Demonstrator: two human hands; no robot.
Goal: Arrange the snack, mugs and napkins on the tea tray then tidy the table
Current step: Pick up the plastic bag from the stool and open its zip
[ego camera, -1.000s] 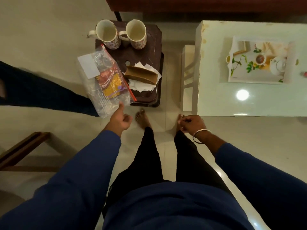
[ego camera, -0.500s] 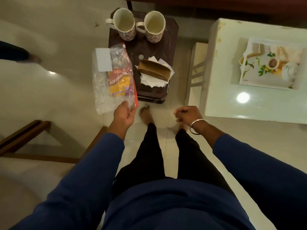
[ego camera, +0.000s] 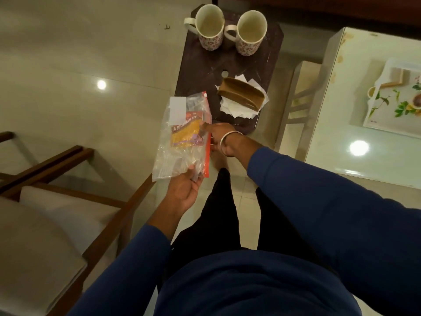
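The snack packet (ego camera: 185, 133) is orange and red, and its label reads "ALOO BHUJIA SEV" along a dark band; no brand name can be made out. It sits inside a clear zip bag (ego camera: 180, 142) that carries a blank white label patch near its top and a red strip down its right side.

The person holds this bag in the air above the floor, just off the near edge of the small dark bench (ego camera: 230, 65). The left hand (ego camera: 185, 190) grips the bag's lower corner, its fingers (ego camera: 193, 173) pinching the plastic from below with the thumb on top. The right hand (ego camera: 219, 135), a metal bangle (ego camera: 227, 142) on its wrist, reaches in at the bag's right edge; its fingers (ego camera: 205, 127) are pressed together on the plastic beside the packet, close to the red strip.

On the bench, two floral mugs, the left mug (ego camera: 209, 26) and the right mug (ego camera: 250, 31), stand upright side by side at the far edge, handles to the left. A brown napkin holder (ego camera: 241, 96) lies on loose white napkins (ego camera: 234, 110) near the bench's near right corner.

The floral tea tray (ego camera: 391, 96) rests on a white glass-topped bench (ego camera: 355, 137) at the right, well apart from the bag. A wooden chair (ego camera: 57, 201) with a pale cushion stands at the left.
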